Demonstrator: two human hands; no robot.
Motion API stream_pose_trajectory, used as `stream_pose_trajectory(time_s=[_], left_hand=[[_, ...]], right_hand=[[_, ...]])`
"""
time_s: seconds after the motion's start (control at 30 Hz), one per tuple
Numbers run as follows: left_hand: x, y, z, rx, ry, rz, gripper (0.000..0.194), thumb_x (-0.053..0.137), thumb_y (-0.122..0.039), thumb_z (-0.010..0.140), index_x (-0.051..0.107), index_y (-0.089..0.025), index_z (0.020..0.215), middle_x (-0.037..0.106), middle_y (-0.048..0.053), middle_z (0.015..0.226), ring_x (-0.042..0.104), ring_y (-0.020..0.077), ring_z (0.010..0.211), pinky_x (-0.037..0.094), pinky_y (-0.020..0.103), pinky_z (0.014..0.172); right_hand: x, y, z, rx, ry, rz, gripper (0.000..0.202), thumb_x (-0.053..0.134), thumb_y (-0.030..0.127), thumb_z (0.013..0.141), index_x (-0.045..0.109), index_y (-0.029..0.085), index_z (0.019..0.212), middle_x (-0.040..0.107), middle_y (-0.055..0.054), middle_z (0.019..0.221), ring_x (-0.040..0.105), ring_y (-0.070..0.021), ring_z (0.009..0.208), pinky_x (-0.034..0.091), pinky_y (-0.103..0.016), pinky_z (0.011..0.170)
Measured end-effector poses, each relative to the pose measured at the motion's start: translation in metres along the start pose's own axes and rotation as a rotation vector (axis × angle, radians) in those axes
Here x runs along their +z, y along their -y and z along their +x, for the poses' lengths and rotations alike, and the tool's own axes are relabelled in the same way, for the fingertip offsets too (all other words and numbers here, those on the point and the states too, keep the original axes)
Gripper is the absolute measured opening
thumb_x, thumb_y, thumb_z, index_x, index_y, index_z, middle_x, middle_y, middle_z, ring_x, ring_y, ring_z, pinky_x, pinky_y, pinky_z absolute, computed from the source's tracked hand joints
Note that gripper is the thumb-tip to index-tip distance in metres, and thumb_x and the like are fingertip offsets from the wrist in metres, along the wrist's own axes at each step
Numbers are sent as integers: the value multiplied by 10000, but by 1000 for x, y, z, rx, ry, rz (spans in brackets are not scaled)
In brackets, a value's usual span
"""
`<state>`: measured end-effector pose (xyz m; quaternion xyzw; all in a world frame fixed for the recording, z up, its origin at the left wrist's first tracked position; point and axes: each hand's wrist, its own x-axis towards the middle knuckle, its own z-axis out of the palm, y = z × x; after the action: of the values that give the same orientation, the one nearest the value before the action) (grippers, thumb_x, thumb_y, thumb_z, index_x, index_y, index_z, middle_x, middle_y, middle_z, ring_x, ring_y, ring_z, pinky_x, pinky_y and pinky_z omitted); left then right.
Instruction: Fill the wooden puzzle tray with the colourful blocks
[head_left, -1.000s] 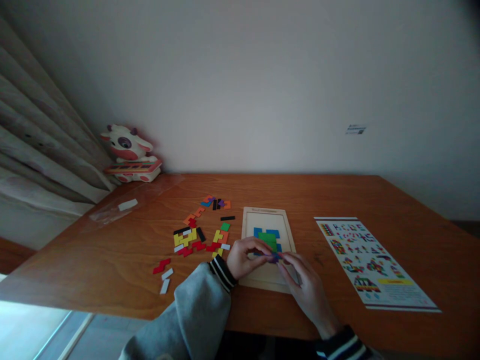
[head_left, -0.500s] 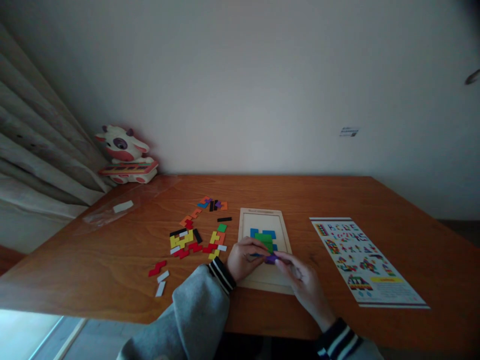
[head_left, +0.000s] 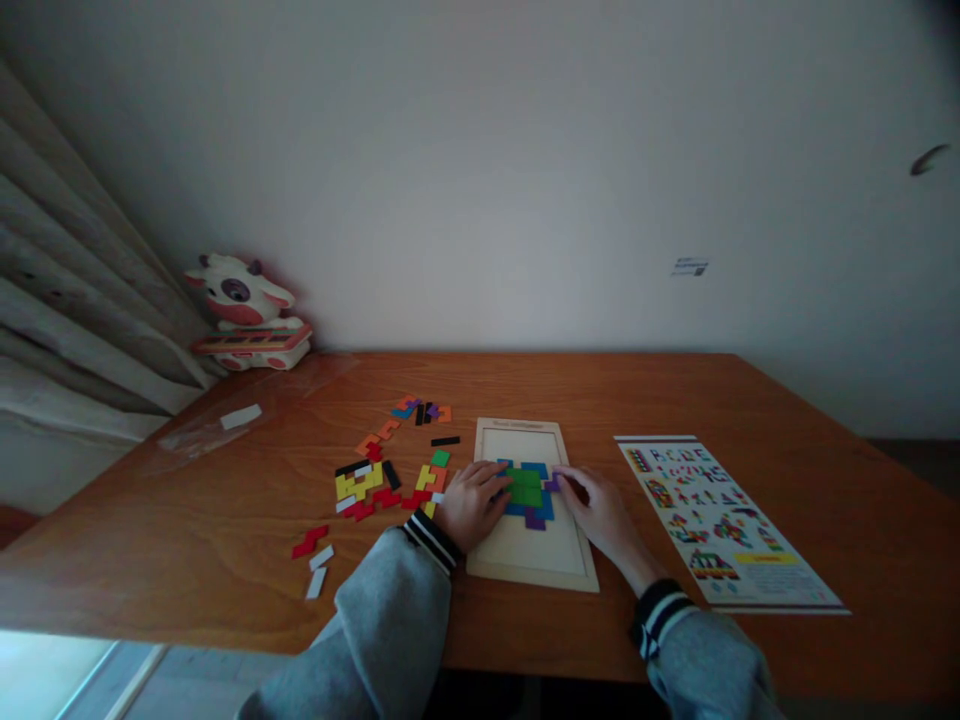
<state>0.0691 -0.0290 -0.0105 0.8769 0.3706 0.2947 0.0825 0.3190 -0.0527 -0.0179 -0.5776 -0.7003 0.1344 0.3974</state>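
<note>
A pale wooden puzzle board [head_left: 529,565] lies in front of me. On it, green puzzle pieces [head_left: 525,487] sit in the middle of blue pieces [head_left: 535,469], and a purple piece [head_left: 535,520] adjoins them at the near side. My left hand [head_left: 472,506] rests over the board's left edge, fingers extended and touching the left side of the green and blue group. At the group's right side, my right hand [head_left: 600,508] has thumb and fingers closed on another purple puzzle piece [head_left: 553,483], partly covered by the fingertips.
Loose yellow pieces [head_left: 358,484], red pieces [head_left: 309,542] and others lie left of the board on the wooden table [head_left: 240,560]. A printed pattern sheet [head_left: 731,520] is at the right. A toy cow with a keyboard [head_left: 251,312] and clear plastic wrapping [head_left: 195,432] occupy the back left.
My hands have moved apart. The left has drawn back to the group's left side; the right has gone up to its right side. The near purple piece is now uncovered.
</note>
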Motion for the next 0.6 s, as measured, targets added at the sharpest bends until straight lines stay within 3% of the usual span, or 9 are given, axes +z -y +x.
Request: stream_pose_trajectory(time_s=[0.23, 0.6], left_hand=[[2, 0, -1, 12, 43, 28, 208, 619, -242, 921, 703, -212, 1108, 686, 77, 1251, 632, 271, 1132, 529, 466, 966], [2, -1, -1, -18, 79, 18, 209, 628, -250, 926, 705, -214, 1117, 680, 70, 1266, 625, 271, 1149, 521, 472, 976]], right_hand=[[6, -2, 5, -23, 48, -71, 259, 512, 315, 945, 729, 222, 1052, 701, -75, 965, 659, -244, 911, 517, -415, 833], [-1, -10, 12, -88, 161, -35, 293, 486, 306, 972, 712, 243, 1148, 693, -84, 1025, 674, -228, 951, 542, -378, 860]])
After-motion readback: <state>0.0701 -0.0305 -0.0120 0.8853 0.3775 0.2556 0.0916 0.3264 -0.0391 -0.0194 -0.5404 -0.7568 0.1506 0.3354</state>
